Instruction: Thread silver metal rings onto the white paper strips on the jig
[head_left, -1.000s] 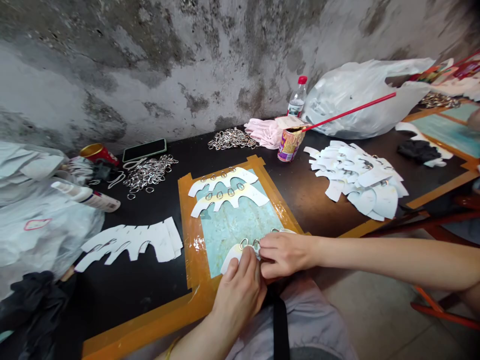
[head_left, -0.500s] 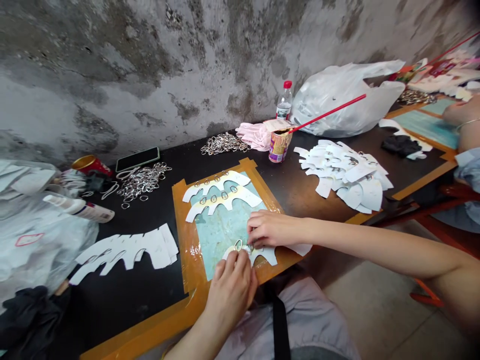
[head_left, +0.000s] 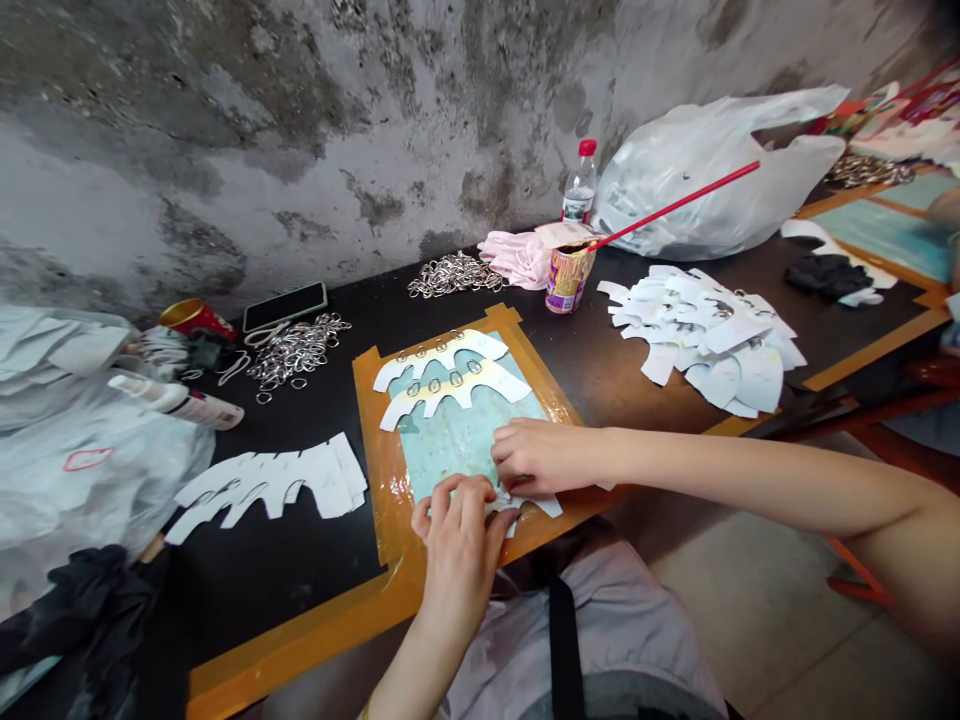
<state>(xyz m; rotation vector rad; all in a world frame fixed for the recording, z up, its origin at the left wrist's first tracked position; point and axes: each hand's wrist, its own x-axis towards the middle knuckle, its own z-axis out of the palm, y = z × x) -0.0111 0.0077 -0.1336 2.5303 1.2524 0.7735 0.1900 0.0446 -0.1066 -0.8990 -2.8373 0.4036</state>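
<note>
Near the front of the teal mat (head_left: 442, 445), a white scalloped piece (head_left: 546, 507) lies mostly hidden beneath my two hands. My left hand (head_left: 461, 525) bends over its left part, fingers closed down on it. From the right, my right hand (head_left: 544, 457) pinches the same piece, fingertips close to those of the left. Whatever is small between the fingertips cannot be made out. Farther back on the mat lie two more scalloped pieces, a nearer one (head_left: 480, 382) and a farther one (head_left: 469, 347), both with metal rings along a yellowish band.
Loose metal rings (head_left: 292, 352) are heaped at left, by a phone (head_left: 285, 308) and a white bottle (head_left: 180, 402). Overlapping white pieces (head_left: 326, 478) lie left of the mat, a bigger pile (head_left: 705, 330) right. A paper cup (head_left: 568, 280) holds a red stick. Another person's arm shows far right.
My left hand has shifted slightly up and spread over the piece, covering the metal ring that showed beside its fingers. My right hand stays nearly in place. The view has tilted slightly.
</note>
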